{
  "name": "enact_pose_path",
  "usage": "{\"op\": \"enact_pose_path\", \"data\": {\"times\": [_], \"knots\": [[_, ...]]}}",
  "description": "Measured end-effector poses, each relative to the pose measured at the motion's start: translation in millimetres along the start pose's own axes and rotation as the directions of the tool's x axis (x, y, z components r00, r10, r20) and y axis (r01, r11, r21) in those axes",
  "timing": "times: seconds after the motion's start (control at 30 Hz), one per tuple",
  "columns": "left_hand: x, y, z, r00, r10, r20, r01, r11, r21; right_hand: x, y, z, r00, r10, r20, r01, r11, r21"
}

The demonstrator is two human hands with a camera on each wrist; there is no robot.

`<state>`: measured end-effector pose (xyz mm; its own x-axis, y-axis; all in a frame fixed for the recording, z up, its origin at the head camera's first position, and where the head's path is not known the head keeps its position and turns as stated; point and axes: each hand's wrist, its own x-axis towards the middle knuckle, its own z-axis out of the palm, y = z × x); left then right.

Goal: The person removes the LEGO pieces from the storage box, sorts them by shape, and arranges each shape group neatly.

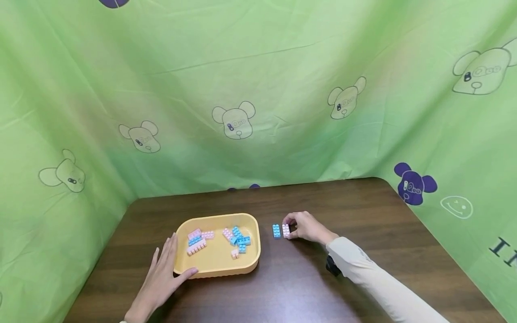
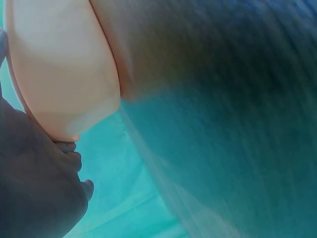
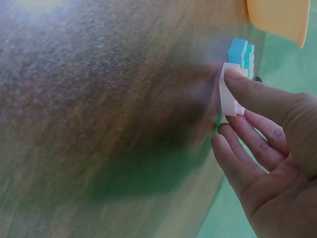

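Between thumb and fingers, my right hand (image 1: 308,228) pinches a pale pink toy brick (image 1: 286,231) at the tabletop. Close on its left lies a blue toy brick (image 1: 276,231), studs up; in the right wrist view the pink brick (image 3: 229,89) stands nearer than the blue brick (image 3: 237,51). My left hand (image 1: 161,269) rests along the left end of a yellow tray (image 1: 218,272), fingers straight against its side and thumb at the front rim. In the left wrist view the tray's wall (image 2: 64,64) fills the upper left, above the dark hand (image 2: 39,173).
Inside the tray are several pink bricks (image 1: 197,246) on the left and several blue bricks (image 1: 243,241) toward the right. A small pale pink brick (image 1: 235,254) sits near the front. Green printed curtains (image 1: 282,148) border the brown wooden table (image 1: 363,206).
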<state>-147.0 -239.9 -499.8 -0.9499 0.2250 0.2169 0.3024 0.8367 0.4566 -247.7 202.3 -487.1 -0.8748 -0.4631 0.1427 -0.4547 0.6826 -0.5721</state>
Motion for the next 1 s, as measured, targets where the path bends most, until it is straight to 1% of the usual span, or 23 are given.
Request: {"op": "enact_pose_path", "data": {"times": [0.13, 0.27, 0.53, 0.77, 0.87, 1.0], "knots": [[0.5, -0.1, 0.4, 1.000, -0.001, 0.004, 0.001, 1.000, 0.000, -0.5, 4, 1, 1.000, -0.010, -0.011, 0.010, 1.000, -0.007], [0.3, -0.7, 0.6, 1.000, -0.007, 0.010, 0.007, 1.000, -0.001, 0.2, 5, 2, 1.000, 0.006, -0.013, -0.006, 1.000, 0.008], [0.4, 0.3, 0.2, 1.000, -0.005, 0.009, 0.005, 1.000, -0.004, 0.0, 5, 2, 1.000, 0.011, -0.002, -0.011, 1.000, 0.016], [1.3, 0.2, 0.0, 1.000, -0.005, 0.012, 0.005, 1.000, -0.007, -0.1, 0, -8, 1.000, 0.029, 0.004, -0.029, 0.998, 0.060], [1.3, 0.6, -1.2, 1.000, -0.005, 0.013, 0.005, 1.000, -0.011, 4.0, -3, -14, 1.000, 0.023, 0.002, -0.023, 0.999, 0.043], [1.6, 0.9, -2.1, 1.000, -0.009, 0.017, 0.009, 1.000, -0.012, 12.6, -11, -19, 1.000, -0.012, -0.012, 0.012, 1.000, -0.025]]}}
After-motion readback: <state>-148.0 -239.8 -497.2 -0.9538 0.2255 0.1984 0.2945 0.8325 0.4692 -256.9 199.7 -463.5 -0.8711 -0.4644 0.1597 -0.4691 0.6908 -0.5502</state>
